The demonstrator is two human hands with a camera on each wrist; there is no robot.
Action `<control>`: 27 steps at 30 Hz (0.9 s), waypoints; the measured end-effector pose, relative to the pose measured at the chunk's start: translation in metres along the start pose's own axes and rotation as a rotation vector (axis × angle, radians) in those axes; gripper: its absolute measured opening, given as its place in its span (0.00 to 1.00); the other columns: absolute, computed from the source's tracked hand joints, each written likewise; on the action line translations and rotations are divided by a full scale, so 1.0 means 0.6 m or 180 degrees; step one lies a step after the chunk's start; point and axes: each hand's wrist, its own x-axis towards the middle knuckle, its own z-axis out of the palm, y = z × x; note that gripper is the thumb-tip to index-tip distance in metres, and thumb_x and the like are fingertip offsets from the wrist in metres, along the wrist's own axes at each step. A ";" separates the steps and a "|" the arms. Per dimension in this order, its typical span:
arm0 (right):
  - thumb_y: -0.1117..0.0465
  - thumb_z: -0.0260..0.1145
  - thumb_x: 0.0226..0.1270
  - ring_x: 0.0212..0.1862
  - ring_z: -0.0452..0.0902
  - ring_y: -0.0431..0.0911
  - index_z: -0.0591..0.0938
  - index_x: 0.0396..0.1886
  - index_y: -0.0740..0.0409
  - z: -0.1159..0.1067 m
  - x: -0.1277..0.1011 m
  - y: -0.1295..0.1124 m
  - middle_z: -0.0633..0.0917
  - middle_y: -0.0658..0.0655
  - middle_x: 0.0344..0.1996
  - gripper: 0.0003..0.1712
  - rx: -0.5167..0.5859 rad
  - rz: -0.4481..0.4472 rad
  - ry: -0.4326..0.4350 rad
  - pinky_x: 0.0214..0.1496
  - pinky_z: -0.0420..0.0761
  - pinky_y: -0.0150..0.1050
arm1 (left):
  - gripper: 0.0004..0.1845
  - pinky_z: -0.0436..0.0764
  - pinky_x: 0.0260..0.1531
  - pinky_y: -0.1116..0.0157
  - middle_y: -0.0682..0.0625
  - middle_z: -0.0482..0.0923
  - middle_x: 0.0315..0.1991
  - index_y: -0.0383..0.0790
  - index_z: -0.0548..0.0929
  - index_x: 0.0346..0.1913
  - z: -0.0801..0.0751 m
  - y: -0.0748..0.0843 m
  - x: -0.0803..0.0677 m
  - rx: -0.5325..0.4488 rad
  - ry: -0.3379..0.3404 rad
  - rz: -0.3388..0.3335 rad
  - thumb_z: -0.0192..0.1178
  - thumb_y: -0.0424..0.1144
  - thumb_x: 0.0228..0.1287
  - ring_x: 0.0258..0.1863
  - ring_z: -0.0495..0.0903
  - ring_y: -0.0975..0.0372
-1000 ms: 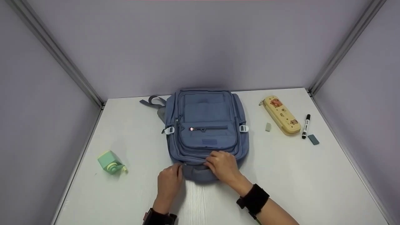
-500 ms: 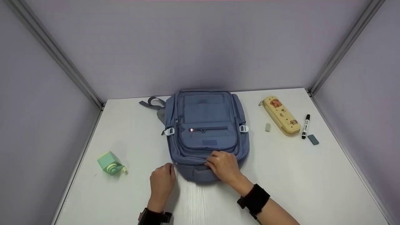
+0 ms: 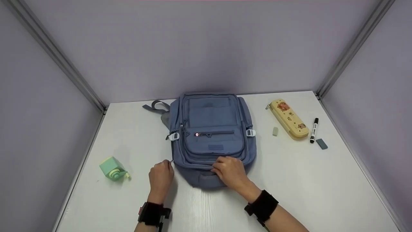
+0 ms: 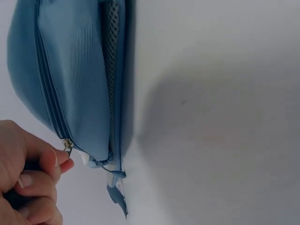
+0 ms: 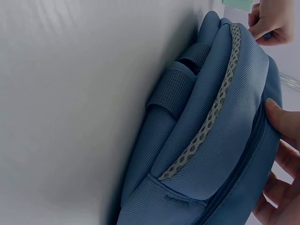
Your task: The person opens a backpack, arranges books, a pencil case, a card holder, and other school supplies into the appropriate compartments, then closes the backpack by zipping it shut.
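1. Far left on the tabletop (image 3: 305, 180), a green pump bottle (image 3: 112, 167) stands apart from both hands.
2. The left hand (image 3: 161, 177) is just off the backpack's near left corner, fingers curled, thumb and forefinger pinching a small metal zip pull (image 4: 68, 144).
3. The backpack (image 3: 212, 140) lies in the middle, directly ahead of the person, its long axis running away from them. Both hands are at its near part, the left by the corner, the right farther along the near end. The key relation: the zip (image 4: 50, 89) runs from the pinched pull around that near end towards the right hand. Whether its teeth are parted is too fine to tell.
4. The right hand (image 3: 231, 171) has a partly closed grip on the backpack's edge, thumb against the cloth just beside the zip, fingers on the other side.
5. Farther right lie a pale eraser (image 3: 275, 131), a yellow pencil case (image 3: 289, 119), a marker (image 3: 314, 130) and a dark eraser (image 3: 322, 144).
6. The left wrist view makes the metal pull plain; the head view barely shows it. The right wrist view shows a mesh strip (image 5: 205, 129) and webbing (image 5: 173, 91) that the head view does not. Only the head view takes in the pencil case and marker.
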 end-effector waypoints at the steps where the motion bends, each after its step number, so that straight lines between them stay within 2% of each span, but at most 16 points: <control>1: 0.58 0.77 0.55 0.27 0.80 0.44 0.90 0.27 0.51 0.001 0.000 0.000 0.84 0.48 0.27 0.03 0.0005 -0.0004 -0.0005 0.28 0.80 0.40 | 0.11 0.73 0.12 0.48 0.37 0.78 0.16 0.31 0.79 0.19 0.002 -0.003 0.004 0.0012 -0.0011 -0.0003 0.65 0.27 0.57 0.15 0.78 0.42; 6: 0.59 0.77 0.54 0.27 0.81 0.44 0.90 0.27 0.52 0.001 -0.001 0.001 0.83 0.48 0.26 0.03 0.0048 -0.0042 -0.0022 0.28 0.80 0.40 | 0.13 0.74 0.14 0.47 0.36 0.78 0.17 0.32 0.77 0.18 0.008 -0.012 0.025 0.0034 -0.0139 -0.0036 0.63 0.28 0.59 0.16 0.79 0.40; 17: 0.58 0.77 0.54 0.24 0.79 0.43 0.89 0.25 0.51 0.000 -0.004 0.001 0.79 0.48 0.22 0.04 0.0094 -0.0124 -0.0043 0.25 0.79 0.39 | 0.17 0.74 0.13 0.51 0.37 0.78 0.16 0.34 0.75 0.15 0.028 -0.027 0.068 0.0258 -0.0431 -0.0058 0.59 0.28 0.62 0.14 0.78 0.46; 27: 0.58 0.77 0.54 0.24 0.78 0.42 0.90 0.26 0.52 0.000 -0.007 0.000 0.80 0.47 0.23 0.04 0.0057 -0.0141 -0.0079 0.25 0.79 0.38 | 0.13 0.76 0.17 0.47 0.35 0.79 0.19 0.33 0.77 0.18 0.052 -0.035 0.102 0.0233 -0.0621 -0.0201 0.57 0.27 0.61 0.19 0.80 0.42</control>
